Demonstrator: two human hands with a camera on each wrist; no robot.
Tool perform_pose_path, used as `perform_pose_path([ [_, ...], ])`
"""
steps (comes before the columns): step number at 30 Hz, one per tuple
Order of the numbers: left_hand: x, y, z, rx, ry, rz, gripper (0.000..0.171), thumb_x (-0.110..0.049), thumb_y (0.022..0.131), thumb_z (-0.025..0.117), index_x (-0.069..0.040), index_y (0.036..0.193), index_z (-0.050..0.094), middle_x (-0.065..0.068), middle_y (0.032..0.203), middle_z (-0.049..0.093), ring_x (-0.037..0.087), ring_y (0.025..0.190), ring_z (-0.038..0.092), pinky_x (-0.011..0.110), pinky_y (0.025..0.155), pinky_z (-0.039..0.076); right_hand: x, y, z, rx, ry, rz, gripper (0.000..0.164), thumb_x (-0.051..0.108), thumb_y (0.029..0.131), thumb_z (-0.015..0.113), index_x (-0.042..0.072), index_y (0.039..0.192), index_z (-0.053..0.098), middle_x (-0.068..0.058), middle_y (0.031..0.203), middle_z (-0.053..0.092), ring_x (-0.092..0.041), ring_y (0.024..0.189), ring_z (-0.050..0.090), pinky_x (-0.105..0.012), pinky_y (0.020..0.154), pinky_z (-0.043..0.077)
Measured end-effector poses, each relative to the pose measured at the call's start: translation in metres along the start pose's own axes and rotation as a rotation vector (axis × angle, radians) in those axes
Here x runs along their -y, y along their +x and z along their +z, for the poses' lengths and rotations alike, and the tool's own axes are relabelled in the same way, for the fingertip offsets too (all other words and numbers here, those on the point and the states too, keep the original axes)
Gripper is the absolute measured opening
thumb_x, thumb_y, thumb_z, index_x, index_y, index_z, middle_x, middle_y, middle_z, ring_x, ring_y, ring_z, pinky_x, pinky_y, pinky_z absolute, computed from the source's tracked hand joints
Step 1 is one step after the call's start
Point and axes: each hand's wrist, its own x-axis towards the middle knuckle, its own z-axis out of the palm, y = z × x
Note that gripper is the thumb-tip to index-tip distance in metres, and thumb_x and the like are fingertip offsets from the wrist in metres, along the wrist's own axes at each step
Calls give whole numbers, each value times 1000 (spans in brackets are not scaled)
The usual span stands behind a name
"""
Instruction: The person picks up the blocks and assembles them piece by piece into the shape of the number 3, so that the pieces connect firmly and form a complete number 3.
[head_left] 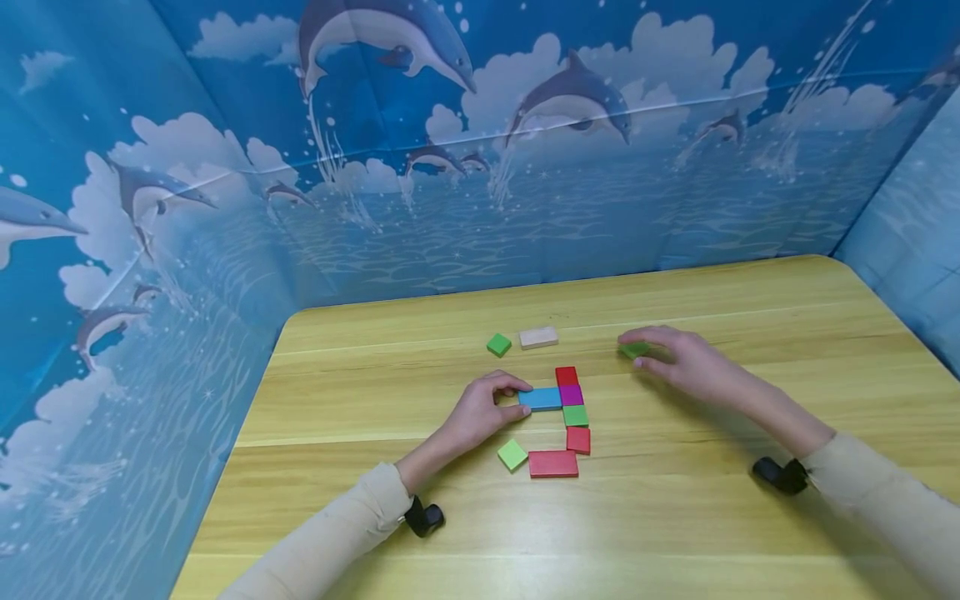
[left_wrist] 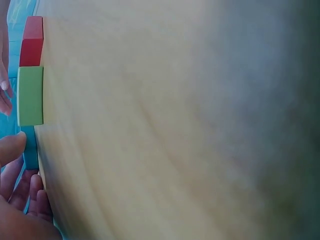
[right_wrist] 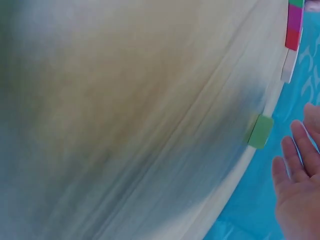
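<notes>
My left hand (head_left: 478, 412) pinches the left end of a flat blue block (head_left: 542, 399) between thumb and fingers. That block's right end meets a short column with a red block (head_left: 566, 377), a magenta block (head_left: 571, 395) and a green block (head_left: 575, 415). Below them lie a small red square block (head_left: 578, 440) and a wider red block (head_left: 553, 464). Over on the right, my right hand (head_left: 693, 364) reaches around a separate green block (right_wrist: 261, 132). In the right wrist view its fingers (right_wrist: 295, 160) are extended and stand apart from that block.
A light green block (head_left: 512, 455) lies left of the wide red one. Farther back on the wooden table (head_left: 420, 333) are another green block (head_left: 498, 345) and a pale pinkish block (head_left: 538, 337). A dolphin-print curtain (head_left: 525, 217) hangs along the table's far edge.
</notes>
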Motion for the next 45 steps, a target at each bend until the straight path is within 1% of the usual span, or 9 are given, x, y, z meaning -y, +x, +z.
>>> perform_pose_path([
  [6,1,-1,0,3,4,-4,25,-15,87,76,-14,112,73,-6,108,65,13,97,55,27,82,46,-12,9,-2,31,53,34,43,8,94,66,8,136,57,-15,140,52,-40,131,44,-57,100,41],
  [9,1,-1,0,6,17,-4,26,-16,87,76,-14,113,73,-7,108,65,12,97,55,27,82,46,-16,12,-4,39,58,44,42,9,95,66,8,137,57,-16,141,51,-39,129,45,-56,99,43],
  [14,0,-1,-1,6,27,-1,26,-16,87,76,-14,113,73,-7,108,65,13,97,55,27,82,46,-21,14,-6,47,38,30,43,9,95,65,7,137,56,-18,142,49,-41,128,45,-58,97,43],
  [17,0,-1,-1,6,27,-2,26,-16,87,76,-14,113,73,-6,108,65,12,96,55,26,82,46,-23,15,-7,57,23,16,42,4,95,64,7,136,57,-19,140,51,-40,123,49,-56,94,45],
  [21,1,0,-1,6,27,-1,26,-16,87,76,-14,113,73,-6,108,65,12,96,54,26,82,46,-27,15,-6,68,16,0,42,0,94,64,4,135,57,-21,135,54,-36,113,56,-49,87,50],
  [24,1,1,0,3,28,-1,25,-16,87,76,-15,112,73,-6,107,65,12,96,54,26,82,46,-29,16,-5,72,24,0,43,-1,93,63,3,135,57,-22,133,55,-34,110,58,-47,85,52],
  [31,3,1,-1,1,28,-1,25,-16,87,76,-15,112,73,-7,107,65,13,96,54,27,80,46,-27,18,-2,66,12,42,42,-1,93,63,4,134,58,-22,128,58,-35,110,59,-49,87,51],
  [37,3,1,0,4,28,8,25,-17,88,76,-15,113,73,-7,108,65,11,96,54,27,81,46,-26,19,0,51,-22,45,41,0,93,64,5,133,59,-19,124,61,-33,107,61,-50,86,51],
  [45,6,1,0,3,27,10,25,-17,88,76,-16,112,73,-8,109,65,11,97,54,28,83,46,-23,22,2,54,-21,30,40,1,93,65,6,132,60,-15,121,62,-29,104,61,-49,86,51],
])
